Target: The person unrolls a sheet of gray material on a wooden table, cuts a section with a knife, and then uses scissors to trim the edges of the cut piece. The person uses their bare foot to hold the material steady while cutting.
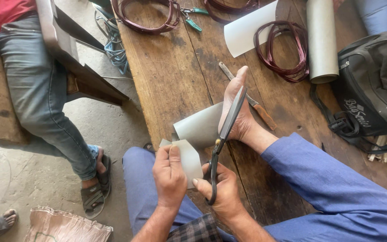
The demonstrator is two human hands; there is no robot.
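My left hand (169, 175) pinches a small cut piece of grey sheet (191, 157) just off the bench's near edge. My right hand (224, 193) grips the handles of large black scissors (230, 115), whose blades point up and away. The blades lie against a curled grey sheet (200, 127). A co-worker's hand (238, 107) in a blue sleeve, reaching in from the right, holds that curled sheet beside the blades.
A wooden bench (175, 76) carries coils of reddish wire (283, 49), a grey roll (321, 40), a wooden-handled tool (261, 113), green-handled pliers (192, 19) and a black bag (377, 80). A person in jeans and sandals (45, 98) stands left; a sack (68, 228) lies on the floor.
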